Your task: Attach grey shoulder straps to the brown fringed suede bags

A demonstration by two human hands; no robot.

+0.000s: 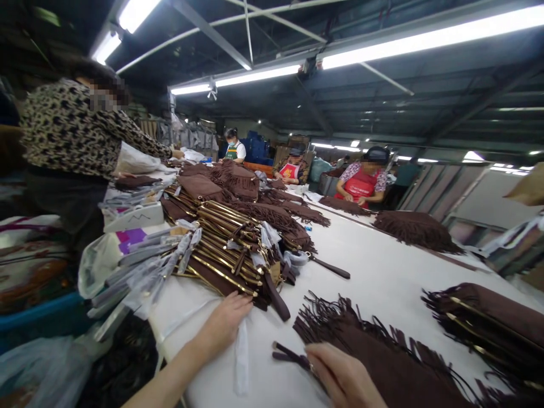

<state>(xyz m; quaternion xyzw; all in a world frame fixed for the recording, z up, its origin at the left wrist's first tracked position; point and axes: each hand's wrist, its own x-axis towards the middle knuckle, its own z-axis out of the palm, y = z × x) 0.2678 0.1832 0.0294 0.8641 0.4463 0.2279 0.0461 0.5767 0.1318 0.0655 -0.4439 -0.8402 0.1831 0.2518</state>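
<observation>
My left hand (227, 320) lies palm down at the near edge of a pile of dark brown bags (225, 238) with gold zips. Its fingers reach over the lowest bag's corner. Beneath that wrist a narrow plastic-wrapped strip (242, 360) lies on the white table (352, 255). My right hand (340, 374), at the bottom of the view, is closed around a thin dark brown strap (291, 357) whose ends stick out to the left. Right beside it, a brown fringed bag (369, 351) lies flat, its fringe toward the pile.
Plastic-wrapped pieces (140, 272) and a white box (134, 218) crowd the table's left side. More fringed bags (488, 317) lie at right. A person in a patterned top (72, 130) stands at left; several others work farther back. A blue tub (46, 314) stands below.
</observation>
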